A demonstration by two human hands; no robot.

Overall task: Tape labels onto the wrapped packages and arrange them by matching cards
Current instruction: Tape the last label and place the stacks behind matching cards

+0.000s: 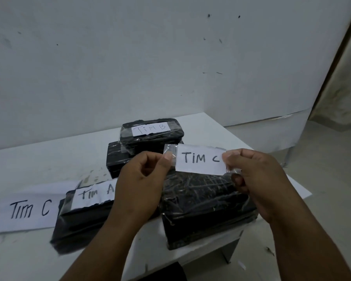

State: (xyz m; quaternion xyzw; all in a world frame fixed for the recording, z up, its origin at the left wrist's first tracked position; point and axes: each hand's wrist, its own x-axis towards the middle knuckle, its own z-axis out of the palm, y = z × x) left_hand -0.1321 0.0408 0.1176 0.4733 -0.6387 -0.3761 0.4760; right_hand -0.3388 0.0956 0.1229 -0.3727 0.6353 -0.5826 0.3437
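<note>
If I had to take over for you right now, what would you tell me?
Left hand and right hand: each pinches one taped end of the "Tim C" label, held in the air above the bare package at front right.
Where things are: the "Tim A" package lies front left; the "Tim B" package sits on top of another black package at the back. The "Tim C" card lies on the table at left.
Done: A and B labels are taped on.
Left: stick the C label down, likely on the bare package, then move packages to their matching cards. I cannot see other cards.
</note>
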